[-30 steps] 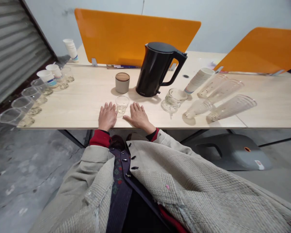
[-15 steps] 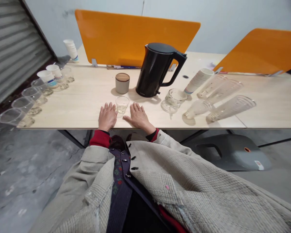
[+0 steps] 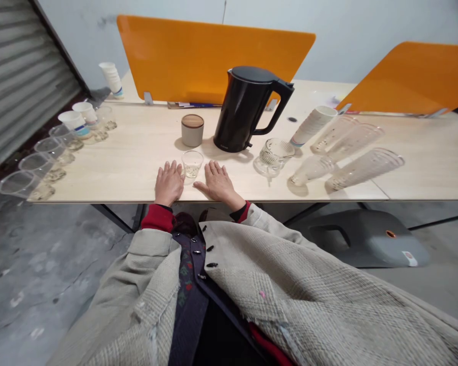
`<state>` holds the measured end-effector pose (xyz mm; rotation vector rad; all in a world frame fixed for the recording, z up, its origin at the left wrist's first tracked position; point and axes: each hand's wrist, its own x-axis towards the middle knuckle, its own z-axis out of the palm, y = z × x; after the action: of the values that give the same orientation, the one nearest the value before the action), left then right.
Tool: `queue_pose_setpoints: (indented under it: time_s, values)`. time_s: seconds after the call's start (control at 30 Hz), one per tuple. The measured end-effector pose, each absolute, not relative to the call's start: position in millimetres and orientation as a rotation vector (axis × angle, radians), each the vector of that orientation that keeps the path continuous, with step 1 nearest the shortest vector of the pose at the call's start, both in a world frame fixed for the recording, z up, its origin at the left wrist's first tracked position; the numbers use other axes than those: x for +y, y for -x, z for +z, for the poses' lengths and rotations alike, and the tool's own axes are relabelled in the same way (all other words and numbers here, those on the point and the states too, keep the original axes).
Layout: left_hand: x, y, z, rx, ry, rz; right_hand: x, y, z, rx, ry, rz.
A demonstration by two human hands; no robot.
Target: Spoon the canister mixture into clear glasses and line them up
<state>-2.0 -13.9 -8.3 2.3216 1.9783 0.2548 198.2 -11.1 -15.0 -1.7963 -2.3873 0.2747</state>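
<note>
Clear tumbler (image 3: 192,164) between left hand (image 3: 169,183), right hand (image 3: 218,184).

I've got my left hand (image 3: 169,183) and right hand (image 3: 218,184) lying open, palms down, on the pale wooden counter (image 3: 130,170), both empty and a little apart. The left fingers point straight ahead; the right hand angles inward, its thumb (image 3: 200,187) stretched toward the left. Red knit cuffs (image 3: 158,217) show at both wrists, past the sleeves of a beige woven coat (image 3: 137,290).
</note>
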Motion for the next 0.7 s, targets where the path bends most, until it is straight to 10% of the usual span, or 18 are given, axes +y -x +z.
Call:
queue_pose_setpoints:
  time_s: [0.7]
  values:
    - [-15.0, 1.2, -5.9, 1.987, -2.34, 0.232, -14.0, -195.6, -9.0, -2.401, 1.814, 0.263]
